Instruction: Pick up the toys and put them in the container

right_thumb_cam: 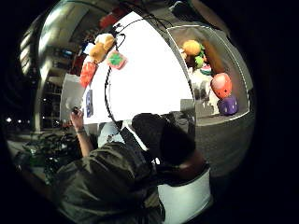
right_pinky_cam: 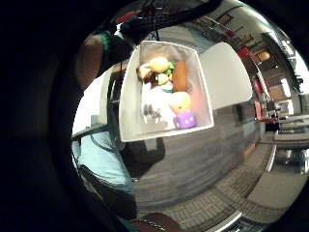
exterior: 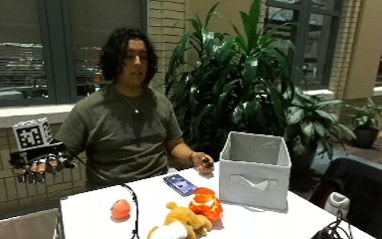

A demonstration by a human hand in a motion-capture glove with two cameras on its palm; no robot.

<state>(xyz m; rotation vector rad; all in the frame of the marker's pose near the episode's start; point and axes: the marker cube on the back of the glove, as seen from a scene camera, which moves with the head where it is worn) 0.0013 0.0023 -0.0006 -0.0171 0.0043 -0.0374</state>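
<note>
Right hand (exterior: 37, 168): up high, away from the table (exterior: 277, 224), fingers hanging straight, holding nothing.
Box (exterior: 255, 172): on the table, toys (right_pinky_cam: 166, 82) inside.

The container (exterior: 254, 171), right of centre in the outside view, looks like matt grey cloth with a woven face. The toys at the lower middle, a yellow one (exterior: 181, 223) and an orange one (exterior: 205, 203), look plush. The table (exterior: 91, 219) is smooth white. The phone (exterior: 180, 184) is glossy.
</note>
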